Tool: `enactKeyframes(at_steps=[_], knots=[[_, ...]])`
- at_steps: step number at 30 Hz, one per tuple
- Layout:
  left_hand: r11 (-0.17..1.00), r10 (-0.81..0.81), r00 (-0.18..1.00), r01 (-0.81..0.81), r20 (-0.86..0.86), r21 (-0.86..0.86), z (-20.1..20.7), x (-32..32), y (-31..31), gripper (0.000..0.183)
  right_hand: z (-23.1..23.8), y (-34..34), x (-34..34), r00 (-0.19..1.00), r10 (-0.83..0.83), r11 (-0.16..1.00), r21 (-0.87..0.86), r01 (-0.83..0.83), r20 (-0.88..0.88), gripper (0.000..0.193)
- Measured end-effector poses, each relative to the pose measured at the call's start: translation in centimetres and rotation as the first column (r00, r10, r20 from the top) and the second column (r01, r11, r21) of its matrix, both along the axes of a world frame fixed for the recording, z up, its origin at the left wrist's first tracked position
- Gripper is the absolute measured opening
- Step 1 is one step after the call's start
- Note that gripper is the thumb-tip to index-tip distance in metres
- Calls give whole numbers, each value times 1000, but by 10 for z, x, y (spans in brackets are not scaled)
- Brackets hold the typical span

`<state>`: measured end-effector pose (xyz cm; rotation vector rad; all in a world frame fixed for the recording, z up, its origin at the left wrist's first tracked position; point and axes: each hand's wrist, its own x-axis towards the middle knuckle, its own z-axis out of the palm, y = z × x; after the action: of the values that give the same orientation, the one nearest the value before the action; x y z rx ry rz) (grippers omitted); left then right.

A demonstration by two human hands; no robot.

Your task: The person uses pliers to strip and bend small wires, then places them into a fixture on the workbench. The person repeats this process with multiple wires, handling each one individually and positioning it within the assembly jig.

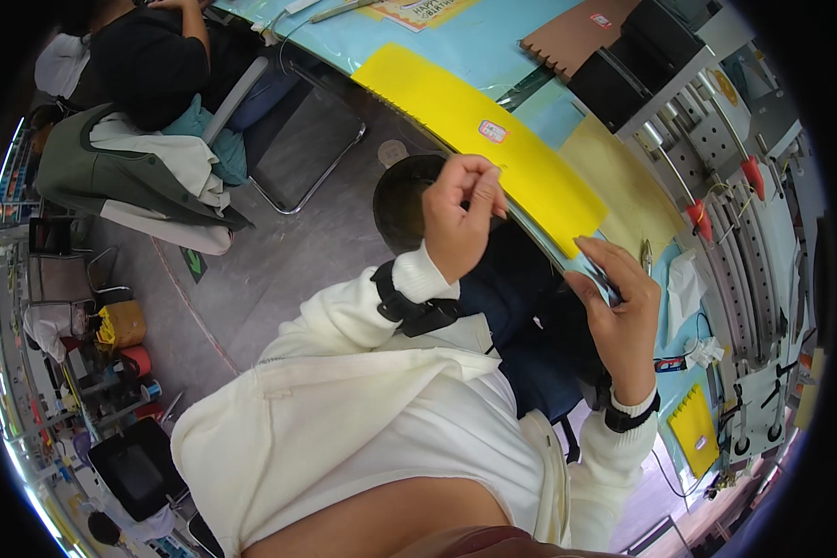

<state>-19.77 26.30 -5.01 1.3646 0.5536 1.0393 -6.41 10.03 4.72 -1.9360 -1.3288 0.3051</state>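
A single head-worn fisheye view looks steeply down and close over the wearer's cream knitted sleeves [344, 325], with the pale blue worktable [502, 46] curving from twelve to four o'clock.

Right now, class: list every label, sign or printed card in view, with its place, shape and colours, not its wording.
Small sticker: on the yellow sheet, rounded rectangle, white with orange-red.
Printed card: top edge of the blue table, yellow-orange, cut off.
Small tag: on the brown sheet, white and red.
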Motion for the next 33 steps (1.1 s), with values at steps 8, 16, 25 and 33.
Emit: enactKeyframes(at_steps=[8, 16, 25, 33], knots=[[958, 269, 945, -283, -187, -52, -15, -16, 64, 10, -44, 33, -14, 935, -154, 987, 1, 162, 320, 46], [973, -105, 994, 104, 9, -208, 58, -35, 92, 11, -48, 34, -10, 957, -150, 986, -29, 163, 249, 44], [993, 0, 945, -40, -327, -115, 42, -70, 102, 10, -54, 42, -15, 926, -185, 976, -45, 212, 329, 50], [966, 237, 901, -178, -365, 188, -19, -44, 70, 8, -55, 47, -15, 919, -170, 972, -95, 217, 356, 48]])
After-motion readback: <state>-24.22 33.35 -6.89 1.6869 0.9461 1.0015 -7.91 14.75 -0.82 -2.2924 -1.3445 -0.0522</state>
